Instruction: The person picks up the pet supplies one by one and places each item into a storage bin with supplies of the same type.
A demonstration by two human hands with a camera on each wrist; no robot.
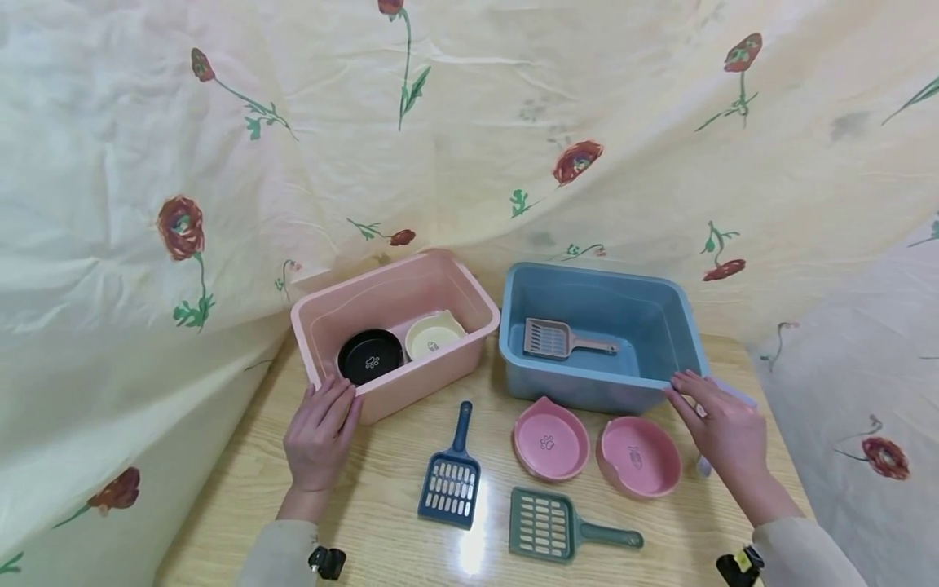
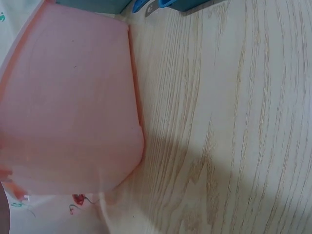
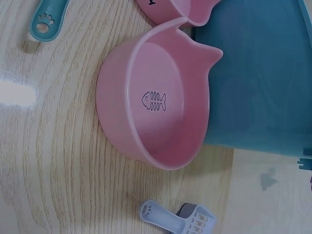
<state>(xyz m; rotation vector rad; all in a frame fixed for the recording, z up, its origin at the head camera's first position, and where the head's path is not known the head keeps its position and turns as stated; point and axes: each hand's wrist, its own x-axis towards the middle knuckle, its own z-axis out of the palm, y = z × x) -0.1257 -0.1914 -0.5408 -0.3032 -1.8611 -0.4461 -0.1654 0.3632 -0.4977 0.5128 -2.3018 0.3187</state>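
My left hand (image 1: 319, 432) grips the front left corner of the pink bin's rim (image 1: 433, 350). Inside that bin lie a black bowl (image 1: 359, 346) with a paw print and a cream bowl (image 1: 421, 333) with cat ears. On the right, my right hand (image 1: 722, 424) pinches the front right rim of the blue bin (image 1: 579, 385), thumb on the outside. A grey litter scoop (image 1: 546, 338) lies in the blue bin. In the left wrist view the pink bin's outer wall (image 2: 73, 97) shows; the fingers are mostly hidden there.
Two pink cat-eared bowls (image 1: 568, 461) (image 3: 114, 97) stand before the blue bin. A navy scoop (image 1: 458, 465) and a green scoop (image 1: 546, 546) lie on the wooden table (image 1: 389, 497). A lavender scoop (image 3: 163, 218) is partly behind my right hand. Floral cloth (image 1: 462, 163) hangs behind.
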